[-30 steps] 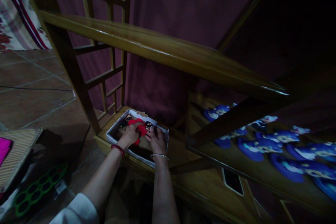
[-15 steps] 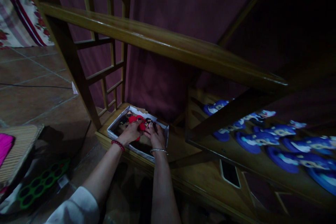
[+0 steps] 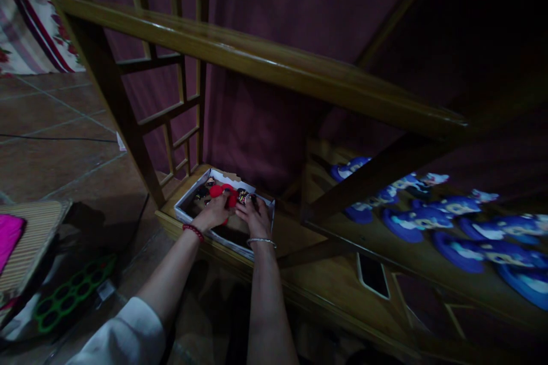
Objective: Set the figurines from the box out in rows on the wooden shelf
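Observation:
A shallow white cardboard box (image 3: 182, 215) stands on a low wooden shelf, with both hands reaching into it. Inside are small figurines (image 3: 210, 181) with dark and multicoloured parts, and round red pieces (image 3: 216, 190). My left hand (image 3: 214, 214), red bead bracelet at its wrist, has its fingers closed at a red piece near the box's middle. My right hand (image 3: 257, 218), with a silver bangle, closes on a small dark, patterned figurine (image 3: 244, 196) at the box's right side. Fingers partly hide both pieces, and the dim light blurs their details.
A wooden shelf bar (image 3: 265, 63) crosses above the hands, with lattice (image 3: 171, 114) at left. Several blue figurines (image 3: 423, 221) stand on the shelf at right, near a phone (image 3: 373, 276). A green tray with round holes (image 3: 77, 293) lies low left.
My right fingers have shifted slightly around the patterned figurine. My left hand stays by the red piece. The whole view has moved a little.

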